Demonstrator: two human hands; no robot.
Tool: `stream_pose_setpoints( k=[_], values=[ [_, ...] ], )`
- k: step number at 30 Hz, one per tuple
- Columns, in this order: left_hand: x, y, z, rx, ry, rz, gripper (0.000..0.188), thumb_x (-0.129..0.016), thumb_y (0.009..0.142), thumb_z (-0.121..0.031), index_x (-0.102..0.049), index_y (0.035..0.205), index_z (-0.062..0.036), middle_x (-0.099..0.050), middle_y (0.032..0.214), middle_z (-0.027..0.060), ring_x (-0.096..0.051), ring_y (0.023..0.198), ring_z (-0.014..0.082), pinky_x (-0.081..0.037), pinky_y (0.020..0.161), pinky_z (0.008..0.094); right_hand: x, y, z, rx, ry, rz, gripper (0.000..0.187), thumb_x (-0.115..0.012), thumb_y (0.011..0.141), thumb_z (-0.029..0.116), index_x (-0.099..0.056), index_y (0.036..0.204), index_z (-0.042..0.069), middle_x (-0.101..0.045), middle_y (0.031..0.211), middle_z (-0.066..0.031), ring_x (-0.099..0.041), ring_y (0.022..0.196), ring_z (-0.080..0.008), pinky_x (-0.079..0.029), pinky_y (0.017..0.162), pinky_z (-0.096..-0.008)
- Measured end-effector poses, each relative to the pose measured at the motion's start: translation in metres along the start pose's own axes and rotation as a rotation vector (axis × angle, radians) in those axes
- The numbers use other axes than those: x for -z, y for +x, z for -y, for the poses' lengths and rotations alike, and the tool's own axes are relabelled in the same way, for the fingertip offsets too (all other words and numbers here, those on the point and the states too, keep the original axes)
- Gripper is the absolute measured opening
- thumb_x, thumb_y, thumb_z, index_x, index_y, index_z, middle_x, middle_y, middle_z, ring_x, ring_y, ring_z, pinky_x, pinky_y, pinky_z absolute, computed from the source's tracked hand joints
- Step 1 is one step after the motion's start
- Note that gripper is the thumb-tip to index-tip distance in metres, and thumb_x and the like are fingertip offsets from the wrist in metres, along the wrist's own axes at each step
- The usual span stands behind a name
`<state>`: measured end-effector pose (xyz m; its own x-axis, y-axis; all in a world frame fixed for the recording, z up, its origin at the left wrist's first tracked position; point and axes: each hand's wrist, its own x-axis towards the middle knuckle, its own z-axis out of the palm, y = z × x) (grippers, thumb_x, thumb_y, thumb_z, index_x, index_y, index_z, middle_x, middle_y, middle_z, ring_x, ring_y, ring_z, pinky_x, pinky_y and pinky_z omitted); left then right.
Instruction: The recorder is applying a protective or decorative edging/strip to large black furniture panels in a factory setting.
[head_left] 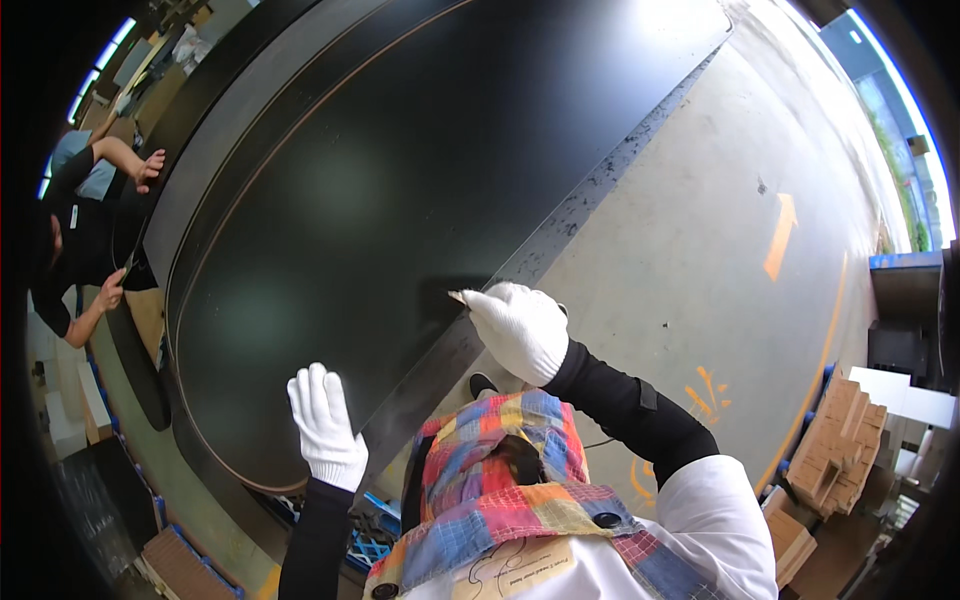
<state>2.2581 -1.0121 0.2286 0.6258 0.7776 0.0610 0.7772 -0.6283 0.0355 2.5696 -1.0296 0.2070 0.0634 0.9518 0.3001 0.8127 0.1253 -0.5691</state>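
Note:
A large black panel (330, 215) with a smooth, slightly glossy face lies before me, its long straight edge running from near my body to the far right. My left hand (325, 420), in a white knitted glove, rests on the near part of the panel with its fingers stretched out. My right hand (522, 328), gloved the same way, is closed at the straight edge. From its fingers sticks a small pale pointed tool (457, 296), its tip over the panel. The glove hides the rest of the tool, so its kind cannot be told.
Across the panel on the left, a co-worker (75, 240) in black holds a thin tool at another dark panel. A brown edge line (215, 215) curves round my panel's far side. Stacked brown pieces (838, 445) stand on the right. The grey floor (690, 260) bears orange markings.

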Motion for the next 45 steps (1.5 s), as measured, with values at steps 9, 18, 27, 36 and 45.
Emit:
stream_pose_setpoints(
  k=[9,18,27,36,45],
  values=[
    [-0.002,-0.002,0.002,0.000,0.030,-0.010,0.089,-0.064,0.063,0.006,-0.030,0.145,0.0028,-0.032,0.150,0.0221,-0.029,0.141,0.0433,-0.025,0.117,0.0548,0.021,0.034,-0.006,-0.139,0.130,0.031,0.013,-0.063,0.078,0.016,-0.075,0.082,0.011,-0.065,0.072,-0.0157,-0.066,0.068,-0.0355,-0.056,0.065,-0.0446],
    [-0.005,0.001,-0.001,-0.030,0.084,-0.079,0.090,-0.073,0.058,0.001,-0.035,0.140,0.0010,-0.036,0.146,0.0217,-0.034,0.137,0.0444,-0.029,0.114,0.0565,0.031,0.039,-0.016,0.067,0.143,-0.047,0.010,-0.063,0.077,0.015,-0.071,0.080,0.010,-0.065,0.071,-0.0134,-0.067,0.069,-0.0324,-0.055,0.061,-0.0418],
    [-0.004,0.000,-0.003,-0.003,0.033,-0.081,0.079,-0.058,0.071,0.006,-0.033,0.145,0.0012,-0.035,0.149,0.0228,-0.033,0.138,0.0460,-0.029,0.115,0.0564,0.088,0.071,-0.120,-0.252,-0.155,-0.172,0.012,-0.064,0.076,0.017,-0.073,0.077,0.009,-0.066,0.071,-0.0155,-0.066,0.066,-0.0332,-0.055,0.063,-0.0430],
    [-0.005,-0.001,0.000,0.023,0.067,-0.040,0.080,-0.068,0.066,0.001,-0.036,0.139,0.0014,-0.036,0.146,0.0231,-0.034,0.137,0.0466,-0.031,0.113,0.0587,0.049,0.064,-0.048,-0.114,-0.035,0.059,0.022,-0.063,0.086,0.027,-0.071,0.075,0.011,-0.063,0.068,-0.0152,-0.066,0.063,-0.0339,-0.055,0.061,-0.0433],
    [-0.004,-0.002,0.001,0.022,0.092,-0.045,0.080,-0.063,0.067,0.003,-0.034,0.142,0.0009,-0.036,0.146,0.0242,-0.034,0.136,0.0478,-0.030,0.113,0.0594,0.110,0.087,-0.148,0.011,-0.051,-0.080,0.016,-0.068,0.075,0.007,-0.073,0.089,0.004,-0.066,0.076,-0.0130,-0.066,0.069,-0.0280,-0.054,0.065,-0.0363]
  ],
)
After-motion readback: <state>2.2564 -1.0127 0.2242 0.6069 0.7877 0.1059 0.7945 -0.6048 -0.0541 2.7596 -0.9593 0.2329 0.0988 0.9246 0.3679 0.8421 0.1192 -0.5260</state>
